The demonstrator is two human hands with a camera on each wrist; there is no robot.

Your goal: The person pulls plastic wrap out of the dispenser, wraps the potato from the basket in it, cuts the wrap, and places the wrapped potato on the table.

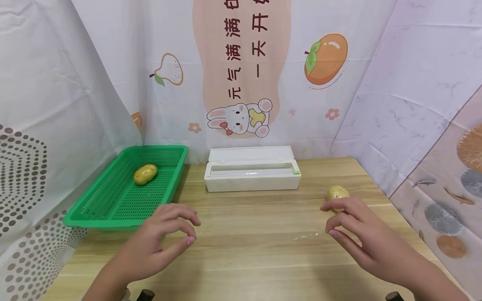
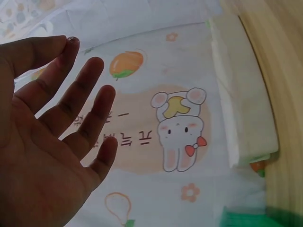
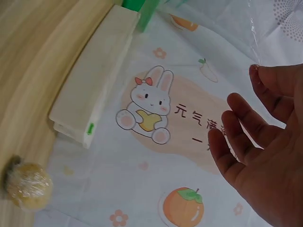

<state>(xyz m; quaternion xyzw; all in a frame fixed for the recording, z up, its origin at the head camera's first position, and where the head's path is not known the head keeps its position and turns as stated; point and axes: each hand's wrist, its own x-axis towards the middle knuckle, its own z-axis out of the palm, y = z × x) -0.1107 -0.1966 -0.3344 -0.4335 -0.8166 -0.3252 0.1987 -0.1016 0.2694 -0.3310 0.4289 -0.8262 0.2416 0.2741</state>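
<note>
My left hand is raised over the left of the table, its thumb and a fingertip together in the left wrist view. Over the right side, my right hand is likewise raised, thumb and fingertip meeting. Both appear to pinch a nearly invisible sheet of cling film; small glints between the hands and shine at the fingertips show it, but its outline cannot be made out. Just beyond the right hand sits a potato, wrapped in clear film in the right wrist view. The white cling film box stands lid up at the back.
At the left, a green plastic basket holds one bare yellow potato. Printed cloth hangs behind and along both sides of the wooden table. Two dark rod ends show at the bottom edge.
</note>
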